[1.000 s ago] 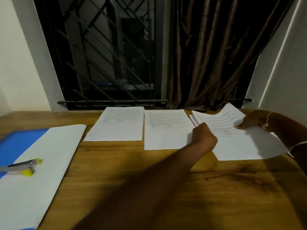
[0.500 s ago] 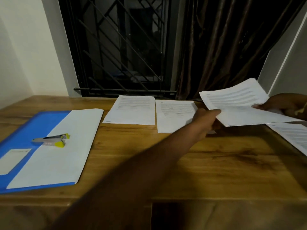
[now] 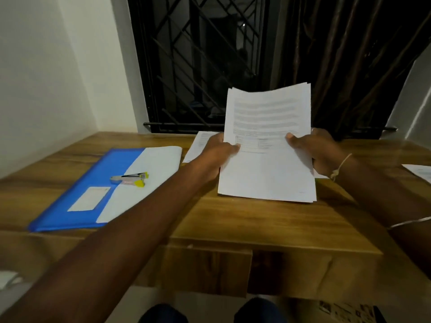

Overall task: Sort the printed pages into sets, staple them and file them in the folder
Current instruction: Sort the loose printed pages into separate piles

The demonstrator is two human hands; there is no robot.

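Two hands shared one load: your left hand (image 3: 217,157) pinched the left edge of the stack of white printed pages (image 3: 268,169), thumb on the front sheet, and your right hand (image 3: 319,152) gripped the right edge the same way. You held the stack tilted up toward you, its bottom edge at or just above the brown wooden table (image 3: 233,224). I judge this was to knock the sheets square before stapling, because the top edges were slightly fanned and not yet flush. The small silver stapler with yellow ends (image 3: 130,179) lay near your left arm on the white sheet (image 3: 158,164) that covered the right part of the flat blue plastic folder (image 3: 70,206), presumably parked there for the next step. Counted: one held stack, one stapler, one folder with one white label (image 3: 89,198), and two other lots of printed paper on the table, one pile (image 3: 200,145) behind your left hand and one sheet corner (image 3: 419,172) at the far right.
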